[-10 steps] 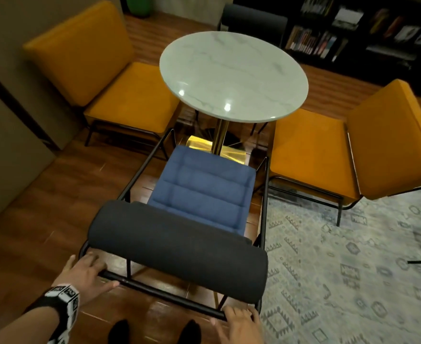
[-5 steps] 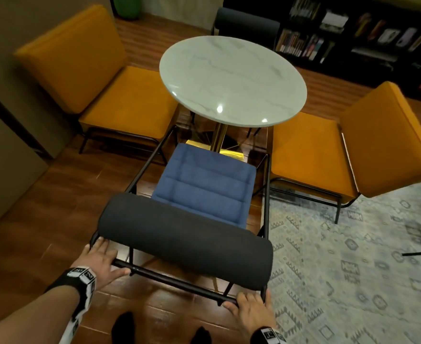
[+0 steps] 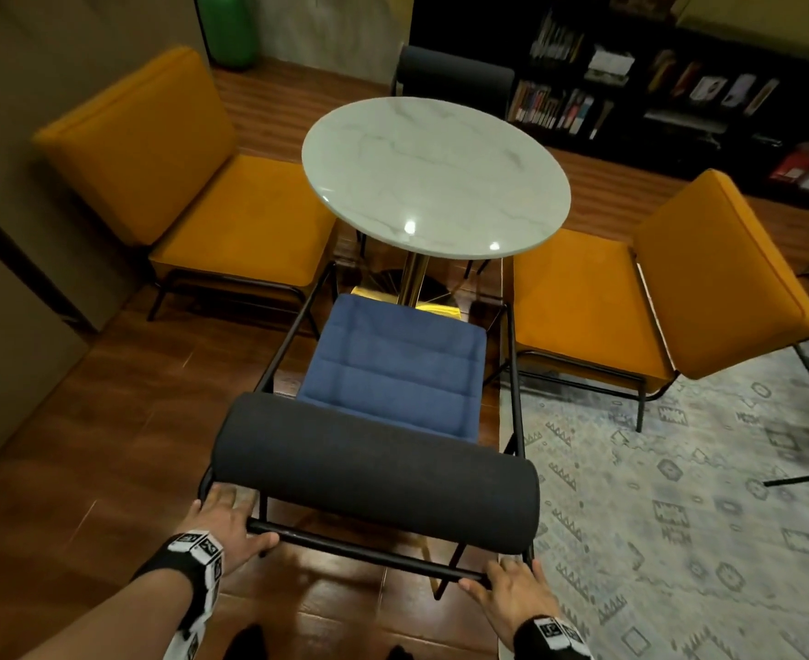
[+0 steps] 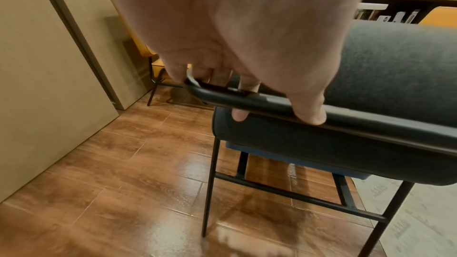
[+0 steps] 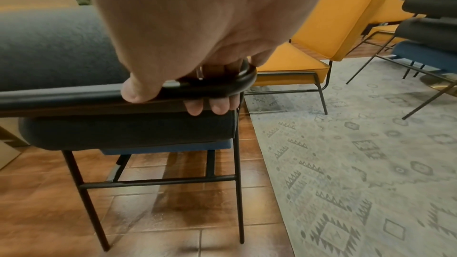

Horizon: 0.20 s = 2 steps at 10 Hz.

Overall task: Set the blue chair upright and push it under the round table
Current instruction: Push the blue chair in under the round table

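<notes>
The blue chair [image 3: 395,369] stands upright on its legs, its blue seat pointing at the round marble table [image 3: 433,176]. Its dark grey roll backrest [image 3: 374,471] is nearest me. My left hand [image 3: 228,521] grips the left end of the black top rail [image 3: 369,552], fingers curled round the bar [image 4: 259,101] in the left wrist view. My right hand [image 3: 507,590] grips the rail's right corner [image 5: 222,85], fingers wrapped under it. The seat's front edge lies just short of the table's gold pedestal [image 3: 412,278].
Two orange chairs flank the table, one left [image 3: 193,192] and one right [image 3: 645,297]. A dark chair [image 3: 455,73] stands behind the table, before a bookshelf [image 3: 679,88]. A patterned rug [image 3: 703,493] covers the floor on the right; wood floor [image 3: 107,445] on the left.
The chair has slid forward towards the table with both hands holding its top rail. The view has moved forward with it.
</notes>
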Motion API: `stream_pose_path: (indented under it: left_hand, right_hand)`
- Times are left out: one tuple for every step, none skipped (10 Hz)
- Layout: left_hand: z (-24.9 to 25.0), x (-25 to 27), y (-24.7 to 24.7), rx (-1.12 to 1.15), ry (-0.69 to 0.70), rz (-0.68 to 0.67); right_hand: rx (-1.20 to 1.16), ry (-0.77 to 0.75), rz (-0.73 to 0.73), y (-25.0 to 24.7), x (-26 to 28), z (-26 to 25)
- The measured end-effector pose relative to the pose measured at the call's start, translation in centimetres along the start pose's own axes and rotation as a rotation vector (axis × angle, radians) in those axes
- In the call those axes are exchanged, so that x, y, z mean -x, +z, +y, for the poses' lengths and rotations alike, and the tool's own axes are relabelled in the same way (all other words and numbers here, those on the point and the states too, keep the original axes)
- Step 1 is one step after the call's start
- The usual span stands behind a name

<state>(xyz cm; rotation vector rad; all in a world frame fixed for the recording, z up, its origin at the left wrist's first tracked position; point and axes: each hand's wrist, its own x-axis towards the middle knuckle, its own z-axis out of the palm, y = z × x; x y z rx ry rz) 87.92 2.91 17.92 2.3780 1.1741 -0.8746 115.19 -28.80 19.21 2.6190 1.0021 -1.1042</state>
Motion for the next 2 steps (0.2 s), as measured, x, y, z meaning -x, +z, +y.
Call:
stream_pose_path:
  left_hand:
    - [-0.3, -0.1, -1.1, 0.008, 0.029, -0.075]
    - [-0.3, 0.2, -2.3, 0.070, 0.066, -0.146]
  right_hand:
    - [-0.010, 0.042, -0.058, -1.0, -0.4, 0.2]
    - [-0.026, 0.052, -0.076, -2.7, -0.8, 0.3]
